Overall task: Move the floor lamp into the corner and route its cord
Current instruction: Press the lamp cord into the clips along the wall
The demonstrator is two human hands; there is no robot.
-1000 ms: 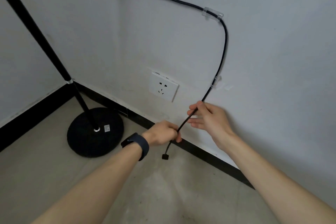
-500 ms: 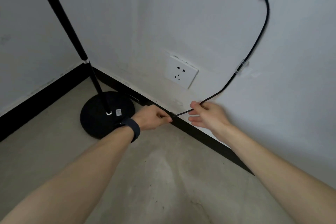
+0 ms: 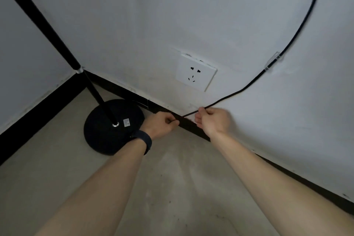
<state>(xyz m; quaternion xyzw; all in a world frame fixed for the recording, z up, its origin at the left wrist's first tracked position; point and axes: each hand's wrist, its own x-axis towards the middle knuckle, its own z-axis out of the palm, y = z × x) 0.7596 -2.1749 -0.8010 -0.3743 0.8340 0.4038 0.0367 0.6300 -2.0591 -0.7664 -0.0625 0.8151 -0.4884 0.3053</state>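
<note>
Both my left hand point(image 3: 162, 125) and right hand point(image 3: 212, 120) pinch the cord point(image 3: 254, 80) above the baseboard point(image 3: 118, 90), below the socket point(image 3: 195, 72); the lamp base point(image 3: 113, 126) sits in the floor's corner.

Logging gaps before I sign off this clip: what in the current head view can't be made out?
- Plug end of the thin black cord: hidden inside the closed left hand.
- Cord's upper run: cut off by the top edge.
- Black lamp pole: top and shade cut off by the frame's upper left edge.
- Small label on the round black lamp base: too small to read.
- Right hand: fingertips curl out of sight.
</note>
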